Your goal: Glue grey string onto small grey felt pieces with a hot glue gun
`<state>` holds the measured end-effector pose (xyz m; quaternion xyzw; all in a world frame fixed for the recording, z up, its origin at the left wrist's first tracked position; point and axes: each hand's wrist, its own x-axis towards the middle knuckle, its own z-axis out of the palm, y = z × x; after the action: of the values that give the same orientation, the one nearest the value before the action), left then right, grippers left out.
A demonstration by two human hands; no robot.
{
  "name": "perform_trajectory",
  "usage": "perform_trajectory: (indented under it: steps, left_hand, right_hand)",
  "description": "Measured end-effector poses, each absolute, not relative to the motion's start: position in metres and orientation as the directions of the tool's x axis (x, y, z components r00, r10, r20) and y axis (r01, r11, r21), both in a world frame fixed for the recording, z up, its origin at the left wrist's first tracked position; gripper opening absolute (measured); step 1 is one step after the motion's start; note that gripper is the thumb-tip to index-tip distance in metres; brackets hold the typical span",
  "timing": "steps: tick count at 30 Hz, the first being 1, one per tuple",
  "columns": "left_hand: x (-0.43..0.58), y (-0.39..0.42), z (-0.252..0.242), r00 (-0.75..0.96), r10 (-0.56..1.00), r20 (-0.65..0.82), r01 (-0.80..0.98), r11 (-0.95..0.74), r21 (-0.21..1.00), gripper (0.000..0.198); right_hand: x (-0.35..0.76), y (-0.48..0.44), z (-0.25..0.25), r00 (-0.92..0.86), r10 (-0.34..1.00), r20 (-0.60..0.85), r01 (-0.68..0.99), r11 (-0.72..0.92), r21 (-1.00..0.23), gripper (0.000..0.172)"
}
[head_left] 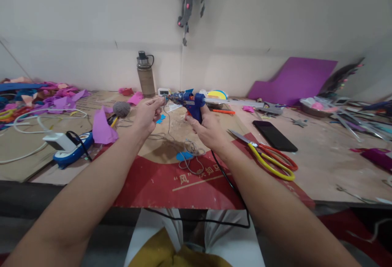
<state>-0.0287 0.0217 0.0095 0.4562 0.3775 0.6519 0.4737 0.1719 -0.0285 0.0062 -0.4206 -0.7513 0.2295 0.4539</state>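
My right hand (206,126) is wrapped round the handle of a blue hot glue gun (193,104), its nozzle pointing left and a clear glue stick (232,102) jutting from its back. My left hand (150,114) pinches a small piece, partly hidden by the fingers, with grey yarn (170,124) hanging from it; the nozzle is at or very near that piece. Below, the yarn lies in loose loops over a blue cut-out (185,156) on the red and brown board (143,181). Another small blue cut-out (161,119) lies beside my left hand.
Scissors (263,154) with red and yellow handles and a black phone (275,136) lie at right. A blue power strip (73,150), a grey yarn ball (121,109) and purple scraps are at left. A bottle (145,75) stands behind. The gun's black cord (225,173) drops over the front edge.
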Motion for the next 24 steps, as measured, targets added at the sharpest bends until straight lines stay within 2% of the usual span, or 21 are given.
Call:
perform_trajectory:
  steps: [4,11,24]
  left_hand:
    - [-0.0261,0.019,0.0108,-0.117,0.961,0.249,-0.255,-0.271,0.928,0.017]
    - [-0.022,0.0153,0.0122,-0.138,0.952,0.273,-0.208,-0.297,0.932,0.017]
    - [-0.0262,0.0189,0.011,-0.121,0.946,0.302,-0.247,-0.323,0.914,0.018]
  right_hand:
    - [0.1722,-0.0294,0.008,-0.227,0.837,0.498,0.461,0.543,-0.702,0.03]
    - [0.172,-0.0251,0.0049,-0.225,0.761,0.608,0.468,0.632,-0.618,0.036]
    - [0.1726,-0.0242,0.0045,-0.227,0.76,0.61,0.457,0.636,-0.622,0.046]
